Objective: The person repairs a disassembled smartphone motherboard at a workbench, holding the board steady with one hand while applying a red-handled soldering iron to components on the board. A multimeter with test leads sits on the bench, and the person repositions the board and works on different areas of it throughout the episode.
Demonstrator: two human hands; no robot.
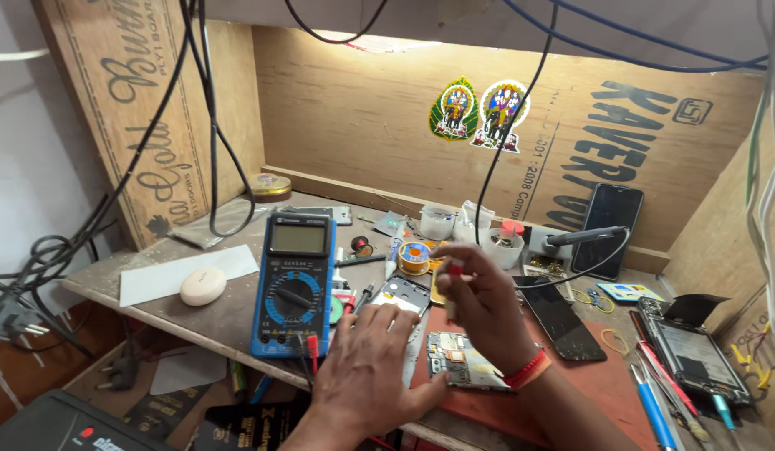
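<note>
Hands work over a cluttered wooden counter (195, 313) set inside a plywood booth. The left hand (371, 367) lies flat, fingers spread and gripping nothing, pressing down near the left edge of an opened phone body (461, 359) that rests on a red mat (604, 376) at the near middle of the counter. The right hand (483, 292) hovers just above and beyond it, its fingers pinched together on a small white tool with a red tip (456, 269); what kind of tool it is cannot be told. A blue multimeter (294, 284) with red and black leads lies just left of the hands, a solder spool (416, 257) sits beyond them, and a dark phone screen (561, 317) lies to the right. The phone body looks light, stiff and fragile, with bare circuitry facing up, so it is best steadied by its outer frame edges rather than its exposed middle. The small tool appears thin and light, suited to a fingertip pinch near its upper end.
</note>
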